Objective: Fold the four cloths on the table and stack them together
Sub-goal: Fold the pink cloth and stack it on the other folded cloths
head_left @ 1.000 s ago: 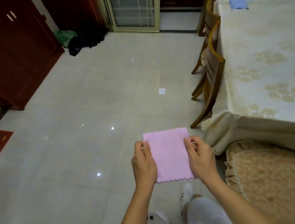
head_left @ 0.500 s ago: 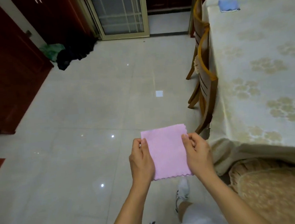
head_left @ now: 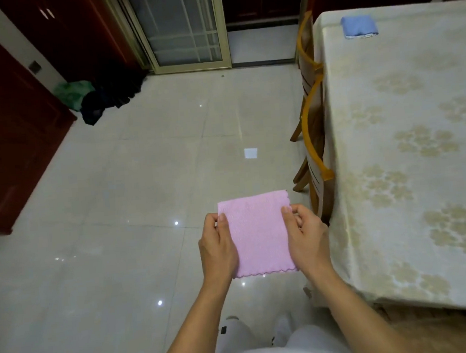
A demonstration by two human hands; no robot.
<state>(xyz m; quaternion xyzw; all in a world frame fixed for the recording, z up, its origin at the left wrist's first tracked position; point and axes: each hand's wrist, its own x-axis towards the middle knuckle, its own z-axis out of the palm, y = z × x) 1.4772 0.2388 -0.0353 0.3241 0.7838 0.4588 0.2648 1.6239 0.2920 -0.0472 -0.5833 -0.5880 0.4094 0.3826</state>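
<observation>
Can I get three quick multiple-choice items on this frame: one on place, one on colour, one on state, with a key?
1. Where is the blue cloth?
A. at the far end of the table
B. on the floor
C. on a chair seat

2. What colour is the cloth in the hands?
A. green
B. pink
C. white

3. How is that cloth held?
A. crumpled in one fist
B. draped over a forearm
C. flat, pinched at both side edges

Key:
1 A, it lies on the patterned tablecloth near the far edge.
2 B, the pink cloth is plainly pink.
3 C, the left hand and the right hand each pinch one side, above the floor beside the table.
</observation>
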